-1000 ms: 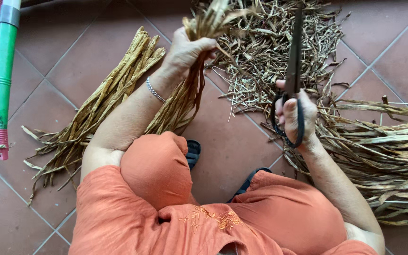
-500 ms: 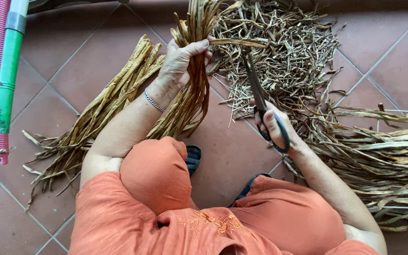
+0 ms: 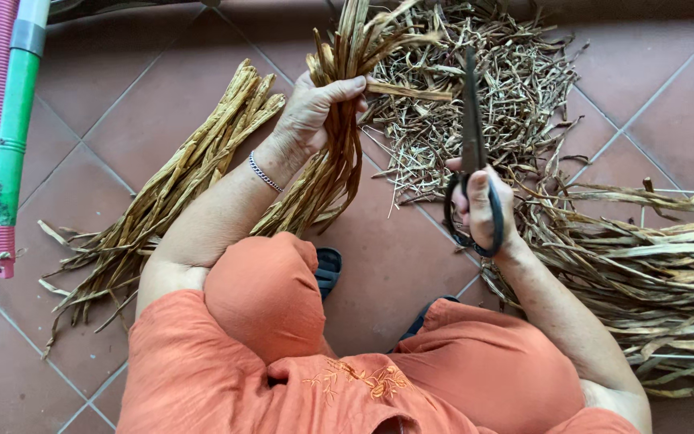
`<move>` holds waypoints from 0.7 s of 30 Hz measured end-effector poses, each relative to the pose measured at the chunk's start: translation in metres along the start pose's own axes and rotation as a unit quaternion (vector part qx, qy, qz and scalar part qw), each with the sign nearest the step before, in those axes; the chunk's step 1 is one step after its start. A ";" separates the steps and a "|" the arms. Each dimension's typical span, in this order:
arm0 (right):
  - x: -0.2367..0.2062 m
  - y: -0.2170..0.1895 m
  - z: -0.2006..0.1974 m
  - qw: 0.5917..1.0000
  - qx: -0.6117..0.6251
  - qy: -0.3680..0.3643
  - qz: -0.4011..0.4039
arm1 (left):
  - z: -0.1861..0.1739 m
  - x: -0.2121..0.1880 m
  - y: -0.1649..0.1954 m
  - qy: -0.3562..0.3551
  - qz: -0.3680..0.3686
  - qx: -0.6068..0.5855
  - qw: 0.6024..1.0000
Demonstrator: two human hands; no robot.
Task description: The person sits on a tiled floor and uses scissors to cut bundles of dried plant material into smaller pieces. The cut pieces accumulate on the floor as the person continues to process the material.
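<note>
Red floor tiles (image 3: 162,104) surround you — your left hand (image 3: 315,108) grips a bundle of dried stalks (image 3: 339,161), your right hand (image 3: 479,205) holds scissors (image 3: 471,120). Blades closed, pointing near loose ends — a careless snip could nick fingers.

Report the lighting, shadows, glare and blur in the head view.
Head view: soft, even daylight, no glare on the tiled floor; only faint shadows under the dried stalk bundle in the left hand and beneath the cut scraps; scissors in the right hand look sharp, no motion blur; slight wide-angle bending at the edges, seen on the green pole.
</note>
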State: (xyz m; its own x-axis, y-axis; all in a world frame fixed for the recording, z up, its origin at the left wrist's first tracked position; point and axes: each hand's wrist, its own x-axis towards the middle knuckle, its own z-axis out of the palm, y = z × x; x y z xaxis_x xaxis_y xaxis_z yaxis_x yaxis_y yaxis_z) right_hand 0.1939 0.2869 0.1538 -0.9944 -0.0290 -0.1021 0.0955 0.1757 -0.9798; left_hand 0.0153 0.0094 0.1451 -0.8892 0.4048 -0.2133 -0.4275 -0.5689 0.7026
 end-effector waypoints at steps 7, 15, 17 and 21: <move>-0.003 -0.012 -0.005 0.995 -0.036 0.018 -0.091 | 0.000 0.001 0.001 -0.007 -0.024 -0.009 1.000; 0.010 -0.021 -0.002 0.962 -0.245 0.014 -0.118 | 0.003 -0.004 0.003 -0.022 -0.030 0.051 0.998; 0.010 -0.023 -0.002 0.961 -0.251 0.010 -0.119 | 0.004 -0.004 0.000 -0.027 -0.036 0.056 0.997; 0.011 -0.025 0.000 0.955 -0.254 0.014 -0.155 | 0.005 -0.002 -0.006 -0.038 -0.035 0.062 0.997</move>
State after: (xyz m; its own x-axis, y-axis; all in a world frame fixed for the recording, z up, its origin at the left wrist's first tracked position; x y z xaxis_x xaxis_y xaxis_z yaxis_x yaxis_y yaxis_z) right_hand 0.1803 0.2827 0.1772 -0.9729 -0.1325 0.1895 -0.2306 0.6182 -0.7514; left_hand 0.0207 0.0152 0.1449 -0.8410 0.4962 -0.2154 -0.4598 -0.4458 0.7680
